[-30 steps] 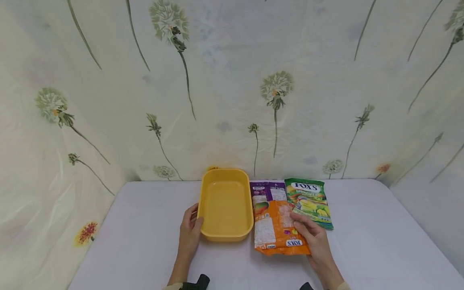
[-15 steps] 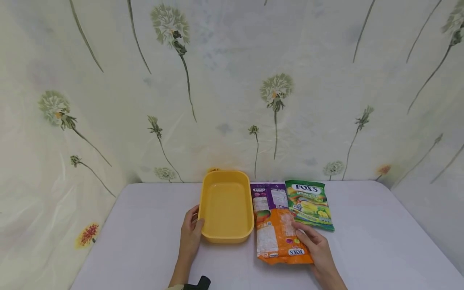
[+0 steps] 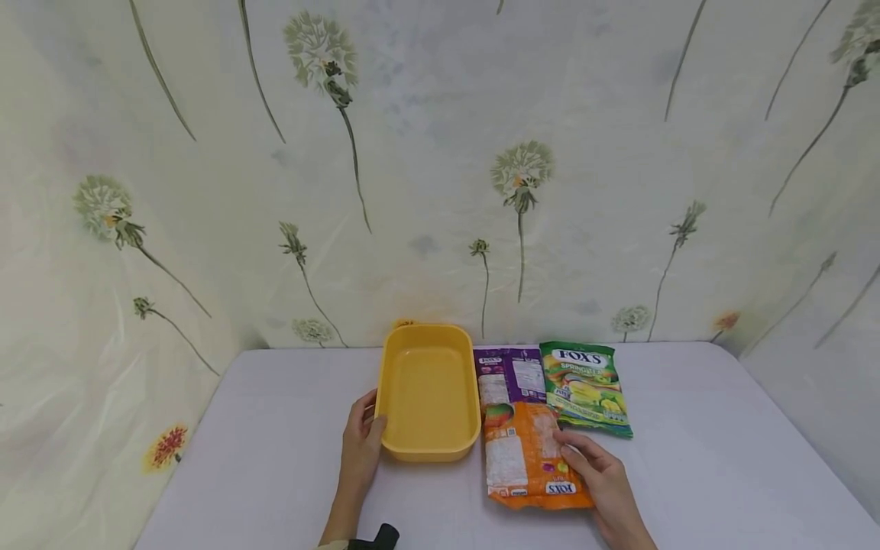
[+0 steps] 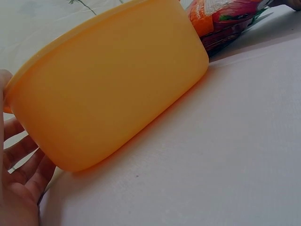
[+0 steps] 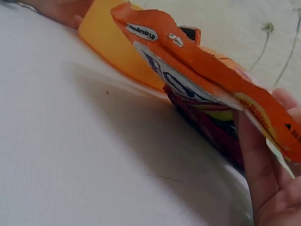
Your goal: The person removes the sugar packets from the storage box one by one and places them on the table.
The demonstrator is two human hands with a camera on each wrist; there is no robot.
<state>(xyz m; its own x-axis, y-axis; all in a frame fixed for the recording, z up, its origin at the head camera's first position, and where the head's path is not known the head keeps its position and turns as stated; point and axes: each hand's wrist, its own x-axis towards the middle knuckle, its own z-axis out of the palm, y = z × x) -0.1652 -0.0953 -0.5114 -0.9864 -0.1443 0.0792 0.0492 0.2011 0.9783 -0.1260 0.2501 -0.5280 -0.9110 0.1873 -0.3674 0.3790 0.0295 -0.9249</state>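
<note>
A yellow plastic tub (image 3: 429,454) stands on the table with nothing inside it. My left hand (image 3: 361,441) holds its left wall, thumb at the rim and fingers along the outside, as the left wrist view also shows. To the tub's right, my right hand (image 3: 603,483) pinches the right edge of an orange Fox's candy bag (image 3: 529,458), whose printed back faces up. The right wrist view shows the near end of this bag (image 5: 197,70) raised off the table. Behind it lies a purple Fox's bag (image 3: 509,373), its lower part covered by the orange one.
A green Fox's candy bag (image 3: 586,388) lies at the back right, beside the purple one. White cloth covers the table (image 3: 715,458). A flower-printed sheet (image 3: 426,191) hangs behind the table and along its sides.
My right hand has drawn the orange bag toward me, so more of the purple bag shows. My left hand and the tub stay in place.
</note>
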